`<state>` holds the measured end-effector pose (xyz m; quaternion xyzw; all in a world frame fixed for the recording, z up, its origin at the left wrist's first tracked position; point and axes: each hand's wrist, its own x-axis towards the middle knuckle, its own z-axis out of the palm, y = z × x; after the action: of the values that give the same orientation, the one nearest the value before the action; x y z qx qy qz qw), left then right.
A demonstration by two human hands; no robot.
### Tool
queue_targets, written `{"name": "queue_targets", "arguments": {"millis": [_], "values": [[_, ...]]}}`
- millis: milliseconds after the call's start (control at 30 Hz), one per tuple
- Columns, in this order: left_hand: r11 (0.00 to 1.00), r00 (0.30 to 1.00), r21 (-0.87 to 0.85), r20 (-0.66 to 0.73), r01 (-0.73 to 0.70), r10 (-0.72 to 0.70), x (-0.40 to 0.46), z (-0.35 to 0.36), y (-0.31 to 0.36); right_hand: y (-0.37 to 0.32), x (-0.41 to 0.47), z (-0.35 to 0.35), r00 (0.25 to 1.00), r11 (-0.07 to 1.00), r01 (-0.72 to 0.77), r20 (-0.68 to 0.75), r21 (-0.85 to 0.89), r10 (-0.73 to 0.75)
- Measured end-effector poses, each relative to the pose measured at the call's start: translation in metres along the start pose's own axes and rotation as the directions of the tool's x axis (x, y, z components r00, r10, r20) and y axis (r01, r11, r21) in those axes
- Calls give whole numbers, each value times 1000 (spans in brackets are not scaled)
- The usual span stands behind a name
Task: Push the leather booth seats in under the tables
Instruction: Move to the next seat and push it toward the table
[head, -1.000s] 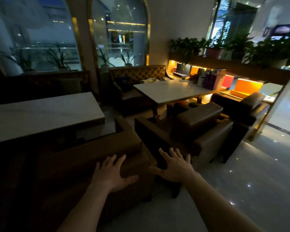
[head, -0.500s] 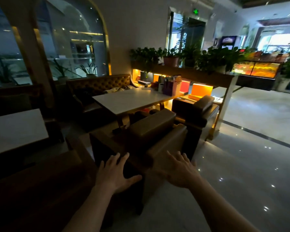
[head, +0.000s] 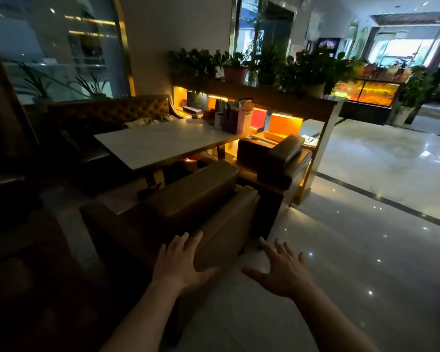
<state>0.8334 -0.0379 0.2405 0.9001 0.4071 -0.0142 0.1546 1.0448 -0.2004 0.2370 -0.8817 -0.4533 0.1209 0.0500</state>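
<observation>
Your left hand [head: 182,265] and right hand [head: 281,271] reach with fingers spread, holding nothing, toward the near seat [head: 196,201], ready to shove it under the surface [head: 160,141].

View has swung right; right hand [head: 282,271] now over bare floor [head: 341,262].
</observation>
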Motion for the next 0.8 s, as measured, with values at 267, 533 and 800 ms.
{"name": "queue_targets", "arguments": {"millis": [267, 533, 800], "values": [[997, 995, -63, 90, 51, -45, 163, 13, -1, 19, 169, -20, 998, 999, 13, 66, -43, -10], [978, 969, -101, 186, 184, -163, 270, 31, -16, 21, 307, -13, 973, 989, 123, 205, -87, -103], [874, 872, -163, 273, 458, -407, 353, 99, -35, 37, 475, 35, 878, 923, 371, 362, -103, -312]]}}
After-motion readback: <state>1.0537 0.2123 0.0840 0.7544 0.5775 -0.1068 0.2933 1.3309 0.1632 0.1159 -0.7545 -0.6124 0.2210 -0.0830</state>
